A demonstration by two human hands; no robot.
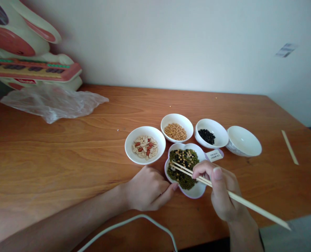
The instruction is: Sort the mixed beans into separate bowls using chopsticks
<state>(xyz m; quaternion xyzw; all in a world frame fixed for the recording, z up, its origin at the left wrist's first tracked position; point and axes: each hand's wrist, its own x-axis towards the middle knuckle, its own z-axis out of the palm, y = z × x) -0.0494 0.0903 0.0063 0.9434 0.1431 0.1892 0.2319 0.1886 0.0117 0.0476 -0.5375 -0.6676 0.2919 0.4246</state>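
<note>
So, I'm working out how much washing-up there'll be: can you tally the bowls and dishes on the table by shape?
Round bowls: 4
Flower-shaped dish: 1
Total: 5

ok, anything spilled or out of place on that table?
Minor: two yellowish specks lie toward the back of the table, and a white speck lies left of the peanut bowl. Odd because they're loose, outside the flower-shaped dish. Too small to identify.
</note>
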